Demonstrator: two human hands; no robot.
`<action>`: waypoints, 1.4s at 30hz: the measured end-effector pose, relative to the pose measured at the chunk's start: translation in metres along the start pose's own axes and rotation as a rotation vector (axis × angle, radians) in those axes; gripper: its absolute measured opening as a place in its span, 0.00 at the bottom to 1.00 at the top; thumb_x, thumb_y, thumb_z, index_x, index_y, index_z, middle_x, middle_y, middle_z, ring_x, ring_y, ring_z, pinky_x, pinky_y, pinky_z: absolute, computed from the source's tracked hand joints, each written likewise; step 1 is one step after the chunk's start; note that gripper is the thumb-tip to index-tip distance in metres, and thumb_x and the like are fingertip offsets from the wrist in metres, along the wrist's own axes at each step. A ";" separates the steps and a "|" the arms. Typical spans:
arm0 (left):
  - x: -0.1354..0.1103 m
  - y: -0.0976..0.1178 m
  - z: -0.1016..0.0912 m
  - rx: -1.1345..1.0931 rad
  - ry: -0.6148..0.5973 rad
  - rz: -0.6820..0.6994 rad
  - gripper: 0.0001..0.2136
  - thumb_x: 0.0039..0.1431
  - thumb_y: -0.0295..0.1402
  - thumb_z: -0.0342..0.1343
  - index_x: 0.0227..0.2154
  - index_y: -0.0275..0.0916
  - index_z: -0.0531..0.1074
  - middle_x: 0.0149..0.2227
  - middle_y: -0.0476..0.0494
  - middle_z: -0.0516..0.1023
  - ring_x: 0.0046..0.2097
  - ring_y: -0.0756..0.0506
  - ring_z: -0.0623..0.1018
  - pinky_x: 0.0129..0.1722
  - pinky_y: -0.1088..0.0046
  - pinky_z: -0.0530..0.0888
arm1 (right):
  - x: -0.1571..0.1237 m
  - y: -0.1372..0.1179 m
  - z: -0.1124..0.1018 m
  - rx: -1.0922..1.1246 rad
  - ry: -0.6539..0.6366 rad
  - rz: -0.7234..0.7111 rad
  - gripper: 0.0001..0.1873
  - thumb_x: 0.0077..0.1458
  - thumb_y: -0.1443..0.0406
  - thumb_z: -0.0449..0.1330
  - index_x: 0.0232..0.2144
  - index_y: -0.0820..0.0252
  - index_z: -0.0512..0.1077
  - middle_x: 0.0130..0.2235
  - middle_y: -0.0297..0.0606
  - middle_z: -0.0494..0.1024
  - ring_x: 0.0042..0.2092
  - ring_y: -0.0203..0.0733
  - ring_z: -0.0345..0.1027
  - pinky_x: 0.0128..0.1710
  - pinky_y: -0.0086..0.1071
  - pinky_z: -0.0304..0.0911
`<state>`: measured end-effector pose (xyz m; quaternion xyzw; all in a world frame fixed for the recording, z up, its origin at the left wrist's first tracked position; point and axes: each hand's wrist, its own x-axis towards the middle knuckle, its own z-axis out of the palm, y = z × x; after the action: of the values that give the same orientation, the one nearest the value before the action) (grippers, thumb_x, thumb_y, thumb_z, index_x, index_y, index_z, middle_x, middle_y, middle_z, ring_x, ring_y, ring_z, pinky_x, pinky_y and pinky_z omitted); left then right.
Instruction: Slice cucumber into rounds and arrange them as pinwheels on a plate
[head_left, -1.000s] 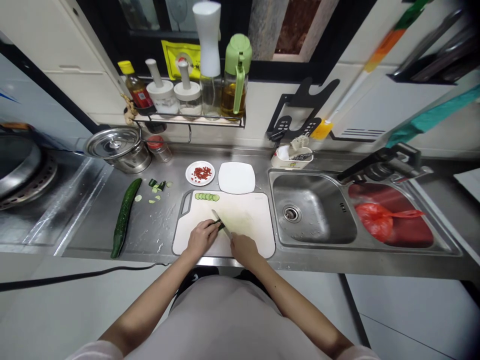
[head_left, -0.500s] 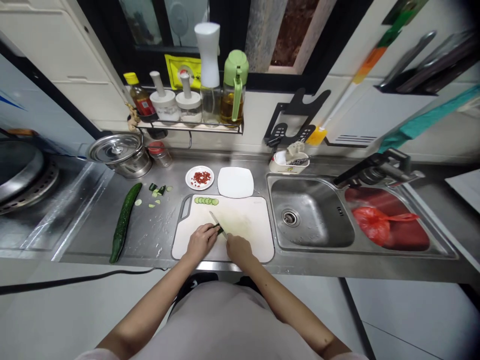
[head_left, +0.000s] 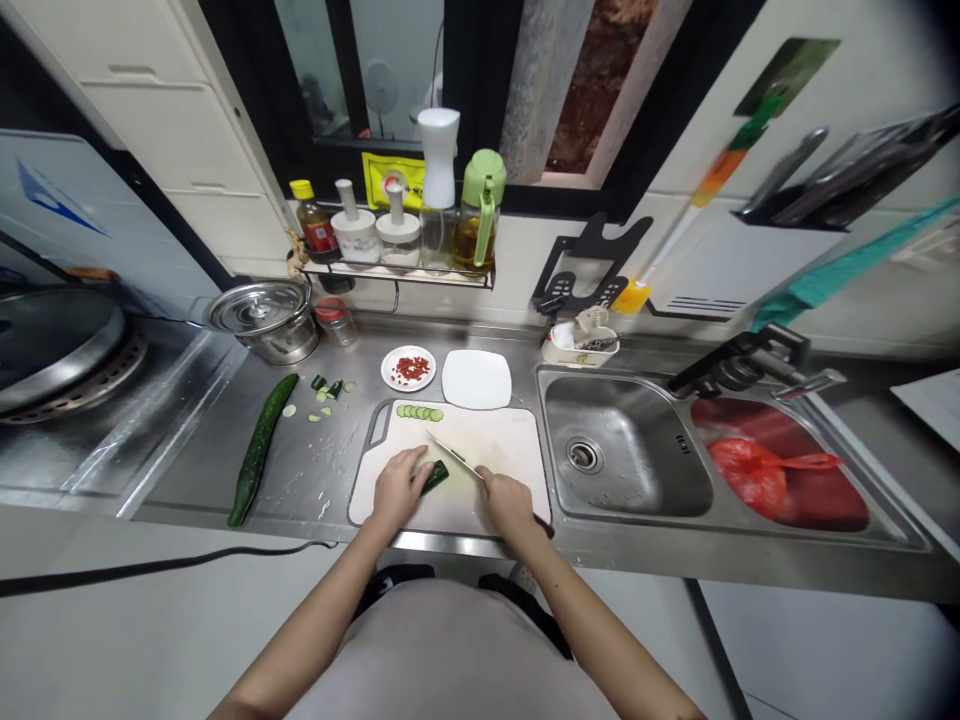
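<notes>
A white cutting board [head_left: 510,440] lies on the steel counter in front of me. My left hand [head_left: 397,489] presses down on a short green cucumber piece [head_left: 434,477] at the board's near edge. My right hand [head_left: 508,503] grips the handle of a knife [head_left: 454,455], its blade raised and pointing up-left, clear of the cucumber piece. A row of thin cucumber slices [head_left: 419,412] lies along the board's far edge.
A whole cucumber [head_left: 262,447] and loose cucumber bits [head_left: 325,392] lie left of the board. Behind it stand a small plate of red pieces [head_left: 408,368] and a white plate [head_left: 476,379]. A sink [head_left: 622,445] is to the right, a lidded pot [head_left: 260,317] at back left.
The knife blade has lifted off the cucumber piece and swung right. My right hand has shifted right along the board. The camera view has tilted upward.
</notes>
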<state>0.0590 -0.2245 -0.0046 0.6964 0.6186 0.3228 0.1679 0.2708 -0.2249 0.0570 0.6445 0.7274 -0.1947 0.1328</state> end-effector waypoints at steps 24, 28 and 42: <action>0.046 0.051 0.003 0.012 -0.293 -0.069 0.04 0.56 0.33 0.59 0.34 0.43 0.76 0.40 0.47 0.79 0.48 0.43 0.74 0.57 0.59 0.61 | -0.008 0.016 0.012 -0.114 0.261 -0.066 0.22 0.63 0.68 0.51 0.58 0.53 0.66 0.42 0.44 0.76 0.45 0.45 0.65 0.43 0.36 0.50; 0.056 0.048 0.006 -0.070 -0.261 -0.223 0.02 0.55 0.31 0.58 0.32 0.42 0.75 0.32 0.50 0.79 0.39 0.47 0.76 0.45 0.70 0.67 | -0.010 0.024 0.015 -0.104 0.241 -0.031 0.22 0.62 0.68 0.52 0.58 0.54 0.66 0.41 0.43 0.77 0.45 0.45 0.65 0.44 0.35 0.50; 0.114 0.012 0.034 0.059 -0.182 -0.457 0.05 0.57 0.32 0.56 0.34 0.43 0.76 0.33 0.49 0.81 0.41 0.45 0.77 0.46 0.67 0.61 | -0.017 0.047 0.020 -0.046 0.216 0.115 0.24 0.58 0.68 0.54 0.57 0.53 0.68 0.43 0.42 0.78 0.47 0.46 0.68 0.46 0.34 0.53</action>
<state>0.0934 -0.1107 0.0058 0.5691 0.7516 0.1943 0.2711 0.3180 -0.2443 0.0415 0.6989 0.7038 -0.0993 0.0793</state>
